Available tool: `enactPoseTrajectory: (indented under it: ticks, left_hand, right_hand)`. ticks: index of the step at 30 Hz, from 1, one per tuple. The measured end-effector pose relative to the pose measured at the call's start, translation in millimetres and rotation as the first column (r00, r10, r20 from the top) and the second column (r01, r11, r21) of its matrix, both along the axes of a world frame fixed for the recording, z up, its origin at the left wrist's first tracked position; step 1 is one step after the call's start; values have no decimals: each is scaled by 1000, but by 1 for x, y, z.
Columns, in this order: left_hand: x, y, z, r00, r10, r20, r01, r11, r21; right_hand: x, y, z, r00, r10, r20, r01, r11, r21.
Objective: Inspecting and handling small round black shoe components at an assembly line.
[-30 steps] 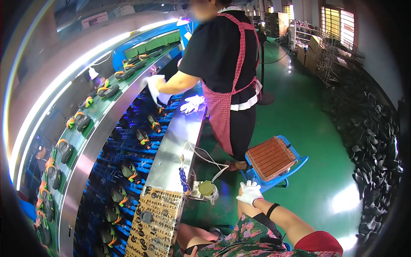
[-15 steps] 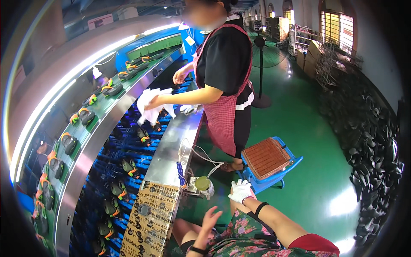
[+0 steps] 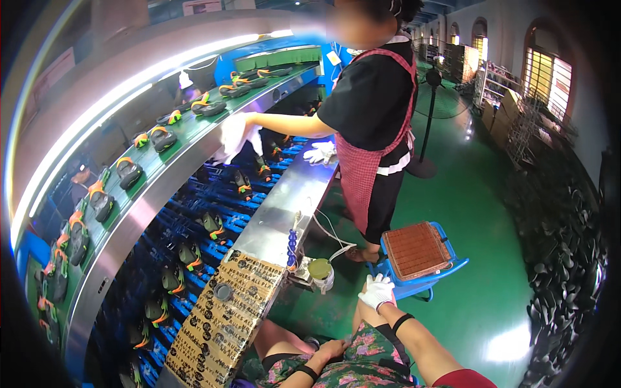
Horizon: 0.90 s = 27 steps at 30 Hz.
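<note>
My bare left hand [image 3: 332,350] lies on my lap, its fingers stretched out along the flowered clothing [image 3: 366,350] and holding nothing. In a white glove, my right hand [image 3: 377,291] rests over my knee with its fingers apart and nothing in it. A blue chair [image 3: 420,284] with a brown woven seat pad [image 3: 416,249] stands just beyond the right hand. Nearest ahead on the left is the steel bench, its near end covered by printed brown cardboard [image 3: 217,323] with a small dark round cup [image 3: 223,292] on it.
A co-worker in a red checked apron [image 3: 362,187] holds a white cloth [image 3: 233,137] against the conveyor's steel side [image 3: 155,200]. Black-and-orange shoes [image 3: 129,173] ride the green belt; others hang on blue racks below. White gloves [image 3: 320,152] lie on the bench. Black shoe parts [image 3: 563,258] are heaped right.
My left hand has come down from the air onto my lap. My right hand stays on the knee. The co-worker's cloth has moved to the conveyor's steel side. The view has shifted left.
</note>
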<state>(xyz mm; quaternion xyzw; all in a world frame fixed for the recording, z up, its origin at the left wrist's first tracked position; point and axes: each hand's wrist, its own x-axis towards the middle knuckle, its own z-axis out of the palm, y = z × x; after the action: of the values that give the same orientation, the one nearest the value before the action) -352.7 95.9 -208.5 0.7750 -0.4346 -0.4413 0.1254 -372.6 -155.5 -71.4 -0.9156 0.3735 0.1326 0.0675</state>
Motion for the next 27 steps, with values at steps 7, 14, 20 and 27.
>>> enactPoseTrajectory:
  ticks: [7,14,20,27]
  left_hand:
    - [-5,13,31,993,-102,51,99,994,55]
    - [-9,84,25,945,-206,253,239,965,-108]
    - [-6,60,48,984,46,171,-19,987,-160]
    - [7,66,13,992,70,106,-61,994,-88]
  right_hand:
    - [-5,0,-8,997,53,64,-50,997,-55]
    - [10,8,-3,996,83,32,-82,997,-9]
    - [9,1,-7,996,78,52,-77,997,-18]
    - [3,-1,-23,991,100,94,-89,990,-108]
